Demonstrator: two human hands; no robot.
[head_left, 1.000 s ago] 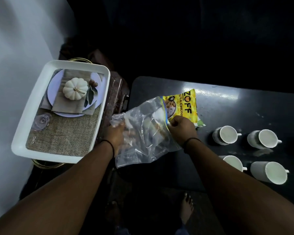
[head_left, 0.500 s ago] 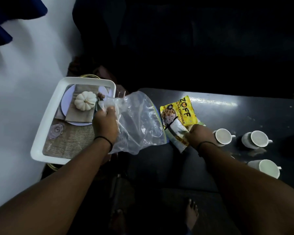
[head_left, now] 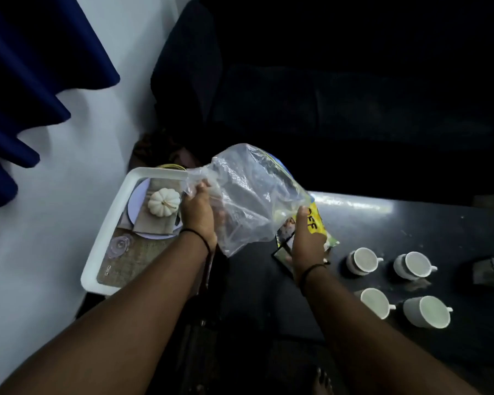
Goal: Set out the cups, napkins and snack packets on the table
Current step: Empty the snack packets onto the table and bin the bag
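Dark table [head_left: 411,223] – four cups [head_left: 362,260] | white wall [head_left: 69,223] – blue curtain [head_left: 26,67]

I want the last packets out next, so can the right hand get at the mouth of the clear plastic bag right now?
Probably yes. The right hand is already at the clear plastic bag, which the left hand holds up in its grip. Nothing lies between them; the yellow snack packet lies just beneath.

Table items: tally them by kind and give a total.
Cups: 4
Snack packet: 1
Napkin: 1, dark folded cloth at the right edge, likely a napkin
Total: 6
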